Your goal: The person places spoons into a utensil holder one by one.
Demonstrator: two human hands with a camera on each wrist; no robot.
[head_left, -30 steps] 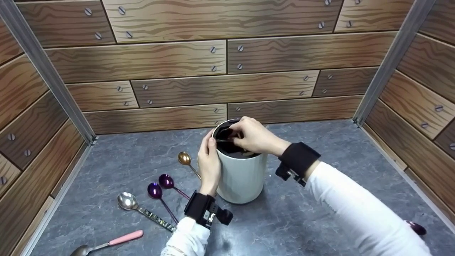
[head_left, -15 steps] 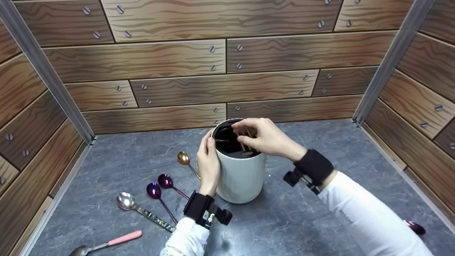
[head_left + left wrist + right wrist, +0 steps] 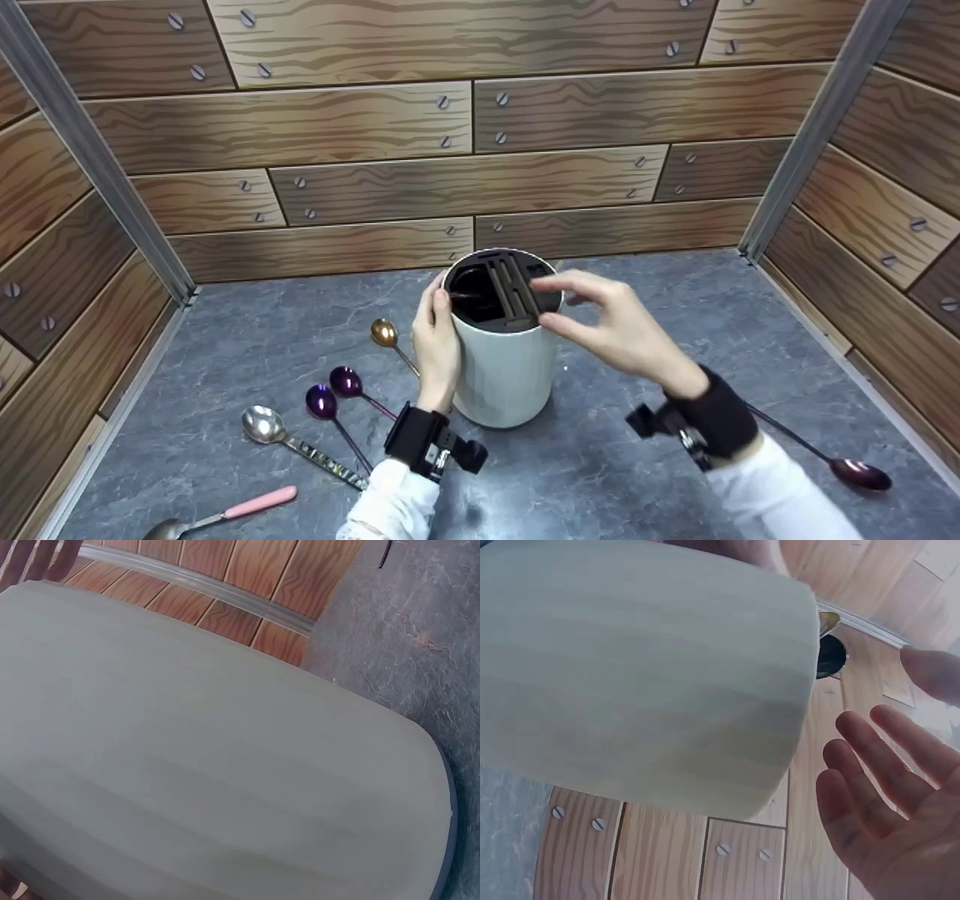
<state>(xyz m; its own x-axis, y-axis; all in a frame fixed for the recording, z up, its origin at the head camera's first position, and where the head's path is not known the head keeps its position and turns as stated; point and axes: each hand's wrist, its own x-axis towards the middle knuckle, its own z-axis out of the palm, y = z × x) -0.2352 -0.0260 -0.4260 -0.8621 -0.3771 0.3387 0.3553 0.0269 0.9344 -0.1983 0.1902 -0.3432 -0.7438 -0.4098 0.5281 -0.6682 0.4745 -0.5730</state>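
Observation:
In the head view a pale, round utensil holder (image 3: 504, 379) stands upright, its black slotted insert (image 3: 517, 281) showing at the top with a dark opening on the left. My left hand (image 3: 436, 345) grips the holder's left side, thumb up at the rim; its palm side is hidden. Fingers and thumb are spread apart on my right hand (image 3: 626, 330), close to the right rim, with nothing between them. The right wrist view shows that hand (image 3: 900, 802) beside the holder's top. There a black rounded thing (image 3: 831, 658) juts past the rim, kind unclear.
Left of the holder lie a gold spoon (image 3: 385, 334), two purple spoons (image 3: 322, 403) (image 3: 346, 382), a silver spoon with a patterned handle (image 3: 264, 426) and a pink-handled spoon (image 3: 259, 502). A dark purple spoon (image 3: 860, 475) lies at right. Wood-patterned walls (image 3: 375, 187) enclose the grey surface.
My right hand has drawn out of the holder's top and moved right and toward me, its fingers opening. The insert's slots now show. My left hand stays on the holder.

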